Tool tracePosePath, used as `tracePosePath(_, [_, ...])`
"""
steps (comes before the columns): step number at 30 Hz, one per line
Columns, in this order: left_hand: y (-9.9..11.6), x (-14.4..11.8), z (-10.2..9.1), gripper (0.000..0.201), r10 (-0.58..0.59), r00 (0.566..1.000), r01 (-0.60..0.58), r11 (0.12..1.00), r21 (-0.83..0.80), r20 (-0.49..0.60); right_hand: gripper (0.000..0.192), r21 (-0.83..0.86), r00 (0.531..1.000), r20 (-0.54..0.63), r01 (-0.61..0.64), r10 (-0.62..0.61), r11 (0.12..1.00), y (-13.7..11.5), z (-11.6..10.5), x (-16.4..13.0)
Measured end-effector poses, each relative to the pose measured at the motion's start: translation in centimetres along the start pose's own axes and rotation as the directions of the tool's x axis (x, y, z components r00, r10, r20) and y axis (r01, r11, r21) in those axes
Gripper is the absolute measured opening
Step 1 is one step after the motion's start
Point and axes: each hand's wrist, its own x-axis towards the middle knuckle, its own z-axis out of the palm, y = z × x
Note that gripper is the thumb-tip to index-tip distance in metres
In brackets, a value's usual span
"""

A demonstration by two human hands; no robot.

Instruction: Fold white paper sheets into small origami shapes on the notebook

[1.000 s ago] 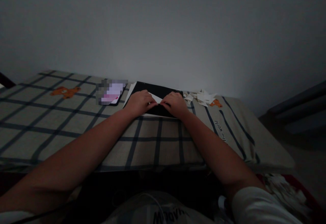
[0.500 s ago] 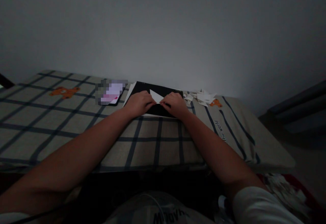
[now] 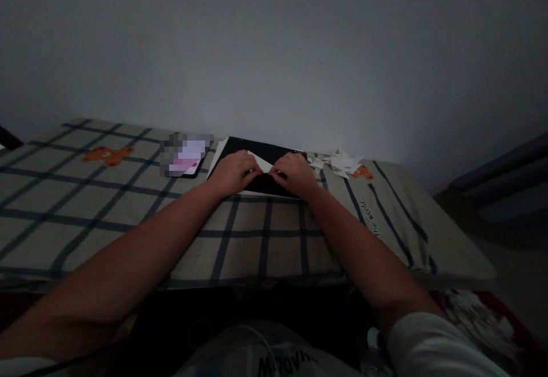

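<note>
Though dim, hands hiding paper

Bare forearms; white short sleeves; shirt lettering, possibly black.

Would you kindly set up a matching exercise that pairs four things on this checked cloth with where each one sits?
Things:
1. white paper
2. phone
3. paper scraps
4. black board

Places:
A. heaped to the right of the right hand
B. flat under the paper and both hands
C. pinched between the left hand and the right hand
D. left of the board, screen lit

Pairs: 1-C, 2-D, 3-A, 4-B
</note>
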Motion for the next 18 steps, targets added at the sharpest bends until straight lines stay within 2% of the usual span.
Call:
tracePosePath(11, [-2.0, -0.1, -1.3, 0.017, -0.048, 0.999, 0.047, 0.998, -0.033, -0.007, 0.013, -0.031, 0.997, 0.034, -0.065, 0.066, 0.997, 3.3, -0.8, -0.9])
tracePosePath(18, [-2.9, -0.3, -1.1, 0.019, -0.098, 0.995, 0.098, 0.995, 0.021, 0.007, 0.012, 0.034, 0.989, 0.121, -0.093, 0.088, 0.995, 3.9, -0.9, -1.2])
